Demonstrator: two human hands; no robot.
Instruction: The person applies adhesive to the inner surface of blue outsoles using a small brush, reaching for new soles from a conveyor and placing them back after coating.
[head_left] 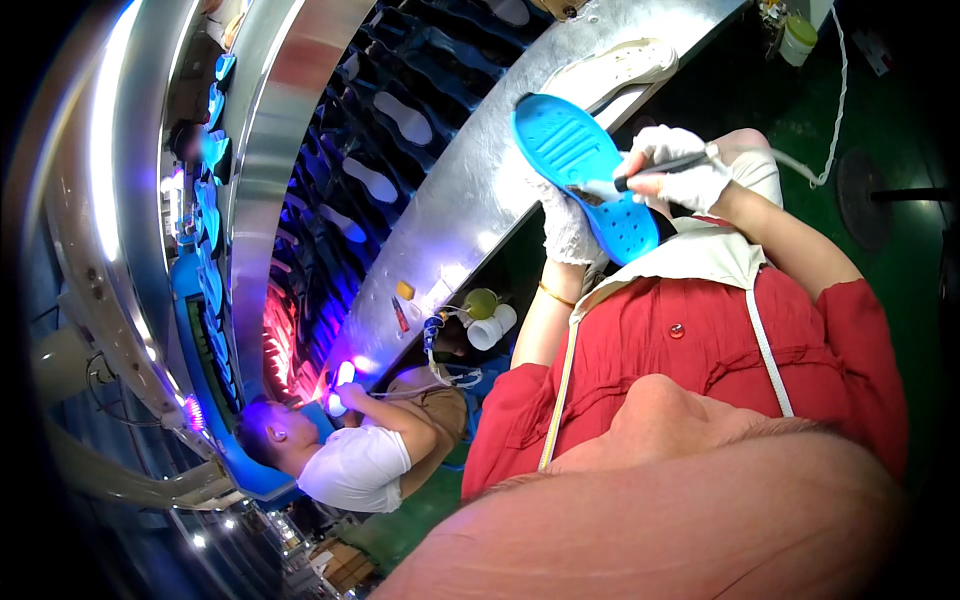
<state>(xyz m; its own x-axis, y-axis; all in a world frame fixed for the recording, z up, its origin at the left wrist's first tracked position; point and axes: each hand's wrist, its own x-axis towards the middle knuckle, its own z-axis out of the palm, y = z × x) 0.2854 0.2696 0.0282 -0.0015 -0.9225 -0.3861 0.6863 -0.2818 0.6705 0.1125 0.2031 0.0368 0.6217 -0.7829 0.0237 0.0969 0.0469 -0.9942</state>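
Note:
My left hand (566, 226), in a white glove, holds a blue shoe sole (575, 140) from below and along its near side. The sole is tilted up over the bench edge, with ridges at its far end and small holes toward its near end. Closed round a dark-handled brush (650, 176) is my right hand (690, 172), also in a white glove with bare fingertips. A pale tube runs back from the handle. The brush's tip meets the middle of the sole. Most of my left fingers are hidden beneath the sole.
A metal bench edge (450, 200) runs along a conveyor (400, 60) carrying white soles. An off-white shoe part (632, 64) lies on the bench. A co-worker in a white shirt (360, 468) sits at the left. Cups (492, 328) stand below the bench; a tub (797, 42) is at far right.

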